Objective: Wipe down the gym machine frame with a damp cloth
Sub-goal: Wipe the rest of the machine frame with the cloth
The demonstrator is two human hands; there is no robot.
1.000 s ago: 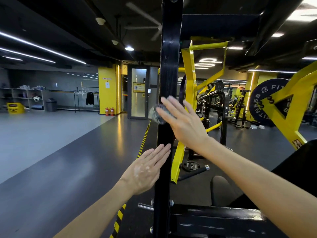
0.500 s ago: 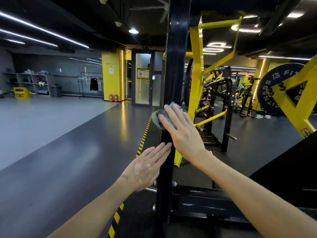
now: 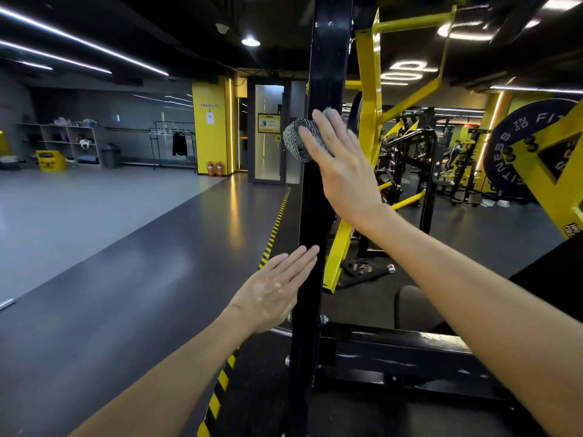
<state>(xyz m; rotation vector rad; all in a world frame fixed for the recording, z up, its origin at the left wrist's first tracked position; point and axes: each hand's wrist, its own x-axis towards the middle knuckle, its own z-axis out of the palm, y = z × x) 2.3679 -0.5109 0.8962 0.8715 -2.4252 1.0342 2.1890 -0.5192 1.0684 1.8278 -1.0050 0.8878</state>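
A black upright post of the gym machine frame (image 3: 328, 74) runs from top to bottom in the middle of the head view. My right hand (image 3: 340, 165) presses a grey textured cloth (image 3: 295, 141) flat against the post at about mid height, fingers straight. The cloth sticks out to the left of my fingers. Lower down, my left hand (image 3: 274, 294) rests with straight fingers against the left side of the same post. A black horizontal bar of the frame (image 3: 394, 348) joins the post near the bottom.
Yellow machines (image 3: 372, 121) and a large weight plate (image 3: 517, 146) stand behind and right of the post. A yellow-and-black striped floor line (image 3: 274, 228) runs along its left. Open dark floor lies to the left, with shelves (image 3: 63, 140) and a clothes rack (image 3: 173, 143) at the far wall.
My right hand and the cloth have slid up the post. My left hand stays against the post at about the same spot. The camera view has shifted slightly.
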